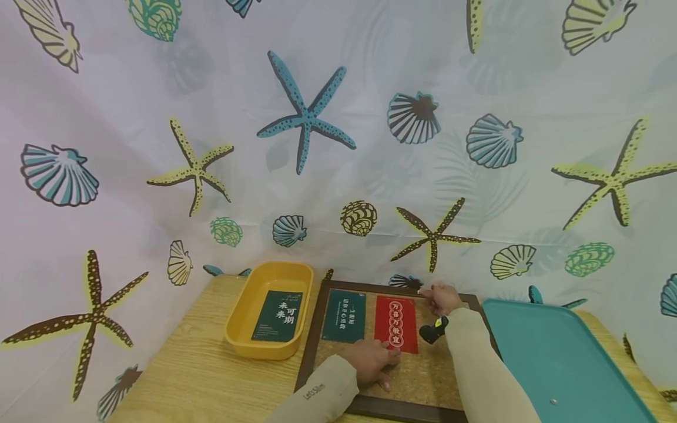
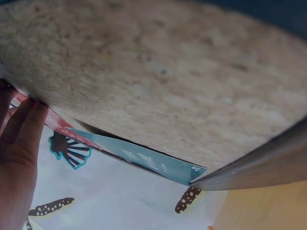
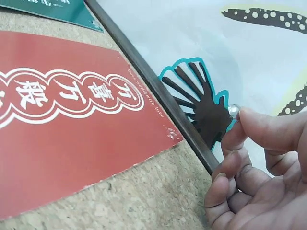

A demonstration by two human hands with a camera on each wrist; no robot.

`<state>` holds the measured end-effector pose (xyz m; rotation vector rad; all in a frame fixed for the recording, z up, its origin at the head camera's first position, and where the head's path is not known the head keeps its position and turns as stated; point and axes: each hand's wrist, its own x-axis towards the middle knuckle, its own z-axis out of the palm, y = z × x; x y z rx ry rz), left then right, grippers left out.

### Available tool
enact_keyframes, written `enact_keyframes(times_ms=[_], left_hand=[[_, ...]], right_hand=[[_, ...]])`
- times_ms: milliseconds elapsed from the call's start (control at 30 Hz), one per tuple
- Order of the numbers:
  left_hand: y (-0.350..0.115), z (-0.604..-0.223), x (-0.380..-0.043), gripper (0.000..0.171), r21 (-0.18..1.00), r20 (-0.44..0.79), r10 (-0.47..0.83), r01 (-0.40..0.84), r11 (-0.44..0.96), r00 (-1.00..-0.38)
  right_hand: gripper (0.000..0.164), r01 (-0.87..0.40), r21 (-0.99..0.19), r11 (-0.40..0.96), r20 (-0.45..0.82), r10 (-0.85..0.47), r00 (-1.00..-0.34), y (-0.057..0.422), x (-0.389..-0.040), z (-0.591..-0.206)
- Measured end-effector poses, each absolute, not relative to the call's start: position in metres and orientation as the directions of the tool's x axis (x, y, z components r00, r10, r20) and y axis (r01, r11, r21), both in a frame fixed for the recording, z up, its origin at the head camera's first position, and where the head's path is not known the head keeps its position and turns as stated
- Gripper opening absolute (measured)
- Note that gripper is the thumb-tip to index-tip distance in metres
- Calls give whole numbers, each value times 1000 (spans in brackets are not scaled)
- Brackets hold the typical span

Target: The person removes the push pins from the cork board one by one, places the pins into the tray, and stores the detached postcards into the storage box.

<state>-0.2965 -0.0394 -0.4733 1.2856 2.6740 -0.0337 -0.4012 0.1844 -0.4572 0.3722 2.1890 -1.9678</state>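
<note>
A red card (image 1: 395,323) with white lettering lies on the framed cork board (image 1: 431,382), beside a dark green card (image 1: 344,316). Fingers of my left hand (image 1: 368,359) press on the red card's near end, seen edge-on in the left wrist view. Over the board's far frame, my right hand (image 3: 261,167) pinches a small, clear, shiny piece (image 3: 233,111) between thumb and index finger. Its underside is hidden by the fingertips, so I cannot tell its exact kind. The red card's far corner (image 3: 170,134) is just left of this hand.
Left of the board stands a yellow tub (image 1: 264,351) holding another dark green card (image 1: 278,316). A teal tray (image 1: 560,358) lies to the right, with a tiny shiny piece (image 1: 553,402) on it. Behind the wooden table (image 1: 180,376) hangs a shell-and-starfish patterned cloth (image 1: 328,194).
</note>
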Motion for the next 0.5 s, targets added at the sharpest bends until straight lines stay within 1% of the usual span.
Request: enact_keyframes(times_ms=[233, 433, 500], left_hand=[[-38, -473, -296, 64, 58, -175, 770, 775, 630, -613], [-38, -472, -296, 67, 64, -168, 760, 762, 644, -628], [-38, -473, -296, 66, 58, -158, 767, 769, 636, -622]], right_hand=[[37, 246, -965, 91, -246, 19, -969, 197, -396, -458], [44, 220, -975, 19, -219, 33, -975, 209, -389, -457], [45, 203, -979, -1, -203, 37, -978, 213, -384, -456]])
